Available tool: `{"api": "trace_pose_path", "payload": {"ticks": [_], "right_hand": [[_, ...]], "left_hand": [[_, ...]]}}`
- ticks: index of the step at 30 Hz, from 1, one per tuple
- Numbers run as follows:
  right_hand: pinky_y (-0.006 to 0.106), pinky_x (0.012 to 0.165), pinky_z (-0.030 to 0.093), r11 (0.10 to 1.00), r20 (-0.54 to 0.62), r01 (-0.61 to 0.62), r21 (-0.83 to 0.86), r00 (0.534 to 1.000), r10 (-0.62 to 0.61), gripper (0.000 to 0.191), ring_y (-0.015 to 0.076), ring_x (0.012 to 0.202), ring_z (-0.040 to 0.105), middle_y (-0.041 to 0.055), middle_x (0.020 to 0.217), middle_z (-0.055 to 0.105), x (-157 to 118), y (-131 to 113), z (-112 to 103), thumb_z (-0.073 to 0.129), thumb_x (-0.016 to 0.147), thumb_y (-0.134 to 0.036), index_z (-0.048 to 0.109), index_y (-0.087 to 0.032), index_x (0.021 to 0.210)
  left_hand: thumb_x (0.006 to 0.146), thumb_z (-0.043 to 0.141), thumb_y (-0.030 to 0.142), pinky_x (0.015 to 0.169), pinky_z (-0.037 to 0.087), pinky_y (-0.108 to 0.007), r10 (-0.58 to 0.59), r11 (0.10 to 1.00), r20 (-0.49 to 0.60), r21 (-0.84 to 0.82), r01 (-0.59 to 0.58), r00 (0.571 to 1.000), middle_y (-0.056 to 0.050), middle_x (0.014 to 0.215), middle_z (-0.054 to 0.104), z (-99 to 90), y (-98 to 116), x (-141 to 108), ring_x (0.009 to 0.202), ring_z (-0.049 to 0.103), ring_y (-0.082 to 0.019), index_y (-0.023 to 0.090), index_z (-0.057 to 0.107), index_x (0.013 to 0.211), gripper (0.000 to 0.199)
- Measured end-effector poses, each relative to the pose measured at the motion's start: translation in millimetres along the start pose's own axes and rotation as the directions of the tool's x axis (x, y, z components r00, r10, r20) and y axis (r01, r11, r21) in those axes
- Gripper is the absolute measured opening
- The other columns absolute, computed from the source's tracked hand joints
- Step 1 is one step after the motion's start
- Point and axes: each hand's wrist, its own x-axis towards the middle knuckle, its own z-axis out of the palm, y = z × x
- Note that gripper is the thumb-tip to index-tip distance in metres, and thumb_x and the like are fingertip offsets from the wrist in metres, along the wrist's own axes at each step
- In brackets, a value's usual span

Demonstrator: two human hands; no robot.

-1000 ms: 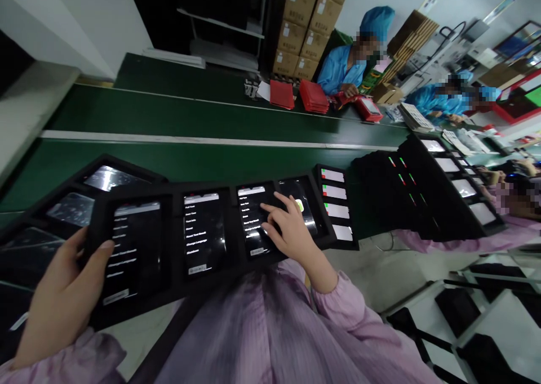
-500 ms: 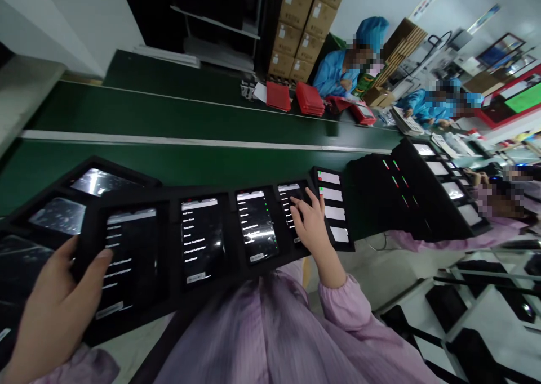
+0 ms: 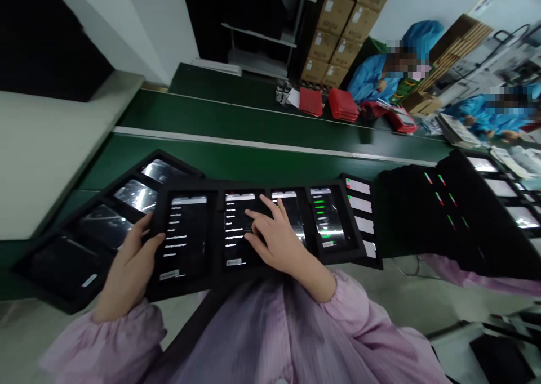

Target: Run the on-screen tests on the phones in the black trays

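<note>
A black foam tray [image 3: 215, 260] holding a row of several phones lies across the front, its near edge by my body. My left hand [image 3: 129, 266] grips the tray's left end, thumb on top. Over the second phone from the left [image 3: 236, 220], my right hand [image 3: 276, 235] spreads its fingers, index fingertip at the lit text menu; it holds nothing. The hand partly covers the third phone [image 3: 298, 220]. Green lines show on the rightmost phone [image 3: 328, 218]. White menu lines are on the leftmost phone [image 3: 186, 232].
Another phone tray [image 3: 71, 226] lies slanted at left. A tray with white screens [image 3: 361, 215] is at right, beside stacked black trays [image 3: 422, 215]. Red pouches [image 3: 343, 103] lie across the green bench [image 3: 236, 161]. Two people in blue sit beyond; cartons [image 3: 333, 29] stand behind.
My right hand has moved left from the rightmost phone to the second one. Green lines now show on the rightmost phone. The camera view has shifted left.
</note>
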Motion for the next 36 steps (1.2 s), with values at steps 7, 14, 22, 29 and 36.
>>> {"api": "trace_pose_path", "payload": {"ticks": [7,14,22,29,36], "right_hand": [[0.068,0.122,0.026,0.999,-0.045,0.012,0.040,0.999,-0.011,0.021,0.0311,0.150,0.036,0.0098,0.126,0.072,2,5,1,0.049,0.103,-0.030,0.059,-0.023,0.086],[0.066,0.121,0.029,0.997,-0.103,-0.010,0.071,0.995,0.017,0.020,0.0314,0.150,0.037,0.0105,0.128,0.071,-9,9,-7,0.049,0.102,-0.030,0.058,-0.023,0.086],[0.061,0.118,0.038,0.992,-0.322,-0.077,0.096,0.941,0.104,0.018,0.0276,0.141,0.050,0.0090,0.119,0.075,-39,21,-23,0.046,0.101,-0.022,0.058,-0.025,0.088],[0.066,0.119,0.034,0.984,-0.253,-0.175,0.036,0.951,0.178,0.022,0.0299,0.143,0.047,0.0099,0.121,0.075,-52,35,-22,0.045,0.102,-0.027,0.061,-0.024,0.087],[0.067,0.120,0.031,0.977,-0.202,-0.211,-0.019,0.958,0.203,0.025,0.0307,0.148,0.040,0.0113,0.129,0.071,-53,41,-19,0.044,0.103,-0.030,0.064,-0.023,0.090]], "left_hand": [[0.066,0.066,0.038,0.093,0.051,-0.038,-0.078,0.984,0.036,-0.156,0.082,0.996,-0.004,0.098,0.065,-2.2,28,9,0.101,0.062,-0.025,0.023,0.059,0.102,0.039],[0.066,0.070,0.036,0.106,0.043,-0.049,-0.112,0.992,0.018,0.057,0.111,0.993,-0.004,0.094,0.056,5.2,47,26,0.104,0.060,-0.028,0.024,0.045,0.091,0.038],[0.065,0.068,0.044,0.101,0.050,-0.046,-0.154,0.983,0.048,-0.090,0.158,0.987,-0.004,0.099,0.067,-1.3,33,15,0.105,0.064,-0.028,0.024,0.055,0.100,0.042],[0.061,0.068,0.055,0.108,0.047,-0.046,-0.121,0.986,0.023,-0.111,0.123,0.992,-0.004,0.117,0.070,-9.7,13,-3,0.120,0.061,-0.031,0.028,0.064,0.111,0.056],[0.068,0.065,0.054,0.108,0.048,-0.047,-0.101,0.995,-0.028,0.008,0.101,0.995,-0.003,0.119,0.072,-7.0,-5,0,0.121,0.061,-0.033,0.028,0.065,0.117,0.056]]}}
